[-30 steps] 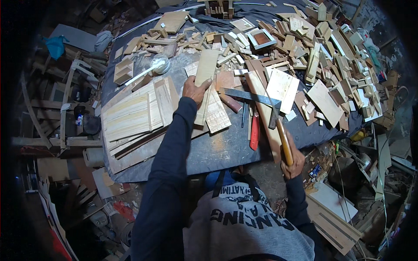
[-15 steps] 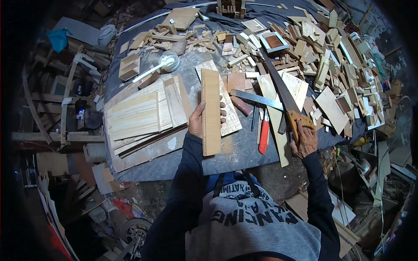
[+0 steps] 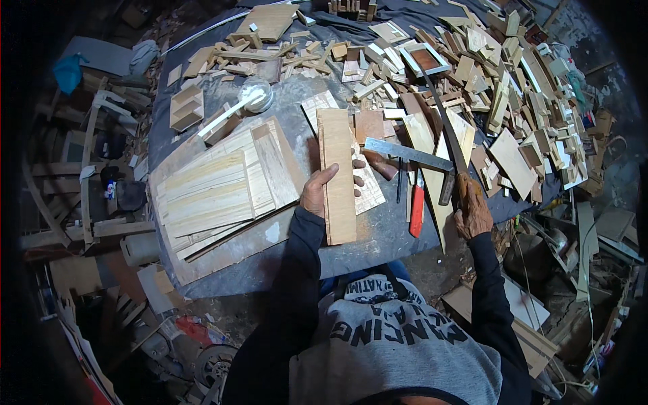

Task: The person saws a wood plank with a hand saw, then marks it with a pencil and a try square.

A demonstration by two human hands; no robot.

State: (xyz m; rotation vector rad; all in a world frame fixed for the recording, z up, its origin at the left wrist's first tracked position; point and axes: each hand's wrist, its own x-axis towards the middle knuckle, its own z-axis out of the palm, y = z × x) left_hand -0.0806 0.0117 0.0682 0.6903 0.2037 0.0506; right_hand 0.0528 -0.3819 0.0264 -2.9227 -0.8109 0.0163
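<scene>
My left hand (image 3: 316, 191) is wrapped round a narrow, flat wooden board (image 3: 339, 202), held upright above the near part of the table with fingertips showing past its right edge. To the right, my right hand (image 3: 474, 212) grips a handsaw (image 3: 451, 131) by its wooden handle, its blade pointing away over the scraps and seen nearly edge-on. Left of the saw lies a try square (image 3: 408, 154) with a metal blade and dark stock. Nearer me are a red-handled utility knife (image 3: 417, 210) and a dark slim stick-like tool (image 3: 401, 181). Behind the board rests a pale wooden panel (image 3: 368, 192).
Stacked thin panels (image 3: 209, 196) lie on the left of the cloth-covered table (image 3: 256, 280). Beyond them stand a round tub (image 3: 256, 96) with a pale stick across it and a small open wooden box (image 3: 187, 108). Heaped wood offcuts (image 3: 472, 74) fill the far right.
The saw has turned so its blade shows thinner, almost edge-on. The board in my left hand has shifted slightly right and tilts a little differently. Both hands keep their hold.
</scene>
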